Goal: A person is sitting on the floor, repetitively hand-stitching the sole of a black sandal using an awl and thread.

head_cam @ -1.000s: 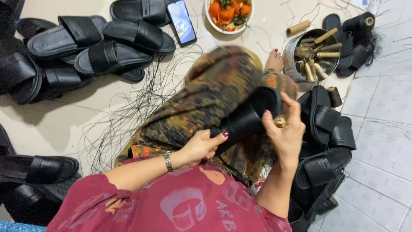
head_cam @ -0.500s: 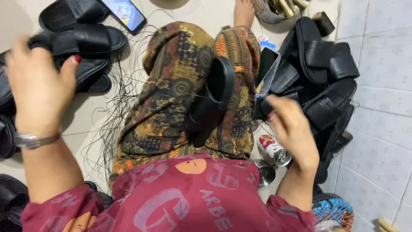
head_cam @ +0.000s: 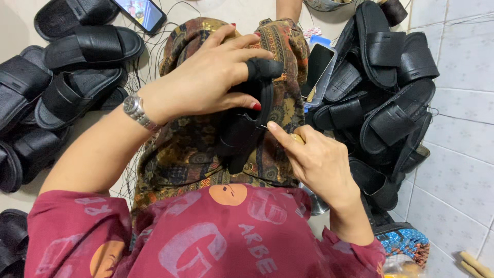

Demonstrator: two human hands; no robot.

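A black slide sandal (head_cam: 246,126) stands on edge on my lap, over the brown patterned skirt (head_cam: 185,154). My left hand (head_cam: 208,77), with a silver watch on the wrist, grips the sandal's upper end from above. My right hand (head_cam: 314,157) pinches a thin needle-like tool with a yellowish handle, its tip touching the sandal's side edge. The tool is mostly hidden by my fingers.
Black sandals lie in a pile at the right (head_cam: 383,87) and in rows at the left (head_cam: 67,77). A lit phone (head_cam: 140,11) lies at the top left, a dark phone (head_cam: 315,69) beside my right knee. Black threads (head_cam: 136,77) trail over the floor.
My left hand has come back from the left sandal pile and taken hold of the sandal on my lap. My right hand rose from the right pile to the sandal's edge.
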